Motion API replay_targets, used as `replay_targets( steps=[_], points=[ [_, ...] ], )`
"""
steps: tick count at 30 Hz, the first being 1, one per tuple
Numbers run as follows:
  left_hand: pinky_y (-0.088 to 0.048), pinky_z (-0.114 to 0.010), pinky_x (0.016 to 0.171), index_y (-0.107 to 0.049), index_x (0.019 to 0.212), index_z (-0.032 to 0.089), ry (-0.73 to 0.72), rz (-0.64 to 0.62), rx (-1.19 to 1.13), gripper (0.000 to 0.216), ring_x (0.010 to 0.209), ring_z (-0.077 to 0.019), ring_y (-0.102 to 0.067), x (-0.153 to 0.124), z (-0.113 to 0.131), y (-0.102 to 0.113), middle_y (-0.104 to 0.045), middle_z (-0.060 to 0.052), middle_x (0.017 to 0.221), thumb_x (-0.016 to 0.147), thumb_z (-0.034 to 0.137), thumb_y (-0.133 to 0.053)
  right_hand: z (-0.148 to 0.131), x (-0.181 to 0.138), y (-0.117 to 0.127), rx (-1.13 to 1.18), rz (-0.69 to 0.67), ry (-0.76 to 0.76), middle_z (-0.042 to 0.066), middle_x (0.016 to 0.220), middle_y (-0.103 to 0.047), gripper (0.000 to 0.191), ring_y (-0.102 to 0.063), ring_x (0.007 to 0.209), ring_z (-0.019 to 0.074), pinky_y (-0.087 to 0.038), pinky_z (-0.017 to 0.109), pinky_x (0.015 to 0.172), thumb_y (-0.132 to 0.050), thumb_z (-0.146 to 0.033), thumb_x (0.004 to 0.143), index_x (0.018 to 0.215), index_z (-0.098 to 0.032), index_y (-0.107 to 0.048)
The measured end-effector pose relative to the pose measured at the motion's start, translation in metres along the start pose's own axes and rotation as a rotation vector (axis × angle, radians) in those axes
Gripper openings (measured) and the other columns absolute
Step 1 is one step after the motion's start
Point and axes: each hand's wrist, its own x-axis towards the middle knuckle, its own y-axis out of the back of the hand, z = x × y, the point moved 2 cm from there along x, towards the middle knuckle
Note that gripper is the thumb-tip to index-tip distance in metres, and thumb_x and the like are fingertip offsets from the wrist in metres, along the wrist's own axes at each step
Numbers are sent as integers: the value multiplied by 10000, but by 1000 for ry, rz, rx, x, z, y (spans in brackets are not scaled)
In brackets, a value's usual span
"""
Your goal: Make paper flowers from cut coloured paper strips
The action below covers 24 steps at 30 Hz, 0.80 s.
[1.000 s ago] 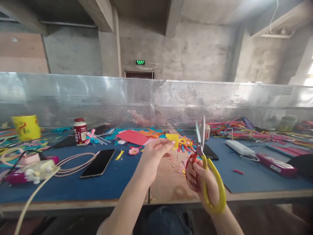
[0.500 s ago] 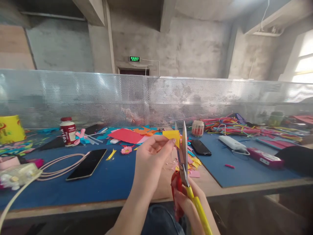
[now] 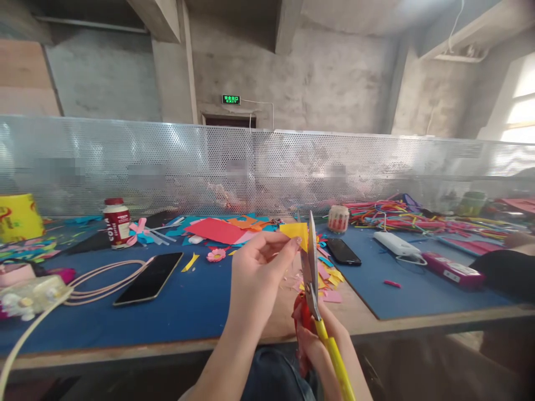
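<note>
Left hand aloft, pinching a flat yellow paper piece. Right hand lower, clamped round red-and-yellow-handled metal scissors.

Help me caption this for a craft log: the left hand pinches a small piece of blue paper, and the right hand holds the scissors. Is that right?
Not quite: the paper is yellow, not blue, as the head view shows. The left hand does pinch it, and the right hand holds the scissors.
</note>
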Motion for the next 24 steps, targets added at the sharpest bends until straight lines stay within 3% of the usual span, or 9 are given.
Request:
replay_targets(
  steps=[24],
  points=[
    [-510,-226,648,-643,735,185,-26,3,19,70,707,-139,-630,-4,2,1,-673,-29,755,683,219,-676,-3,-2,1,-84,30,20,-52,517,-429,130,-384,385,80,-318,194,383,-498,-300,706,759,-181,-507]
  ],
)
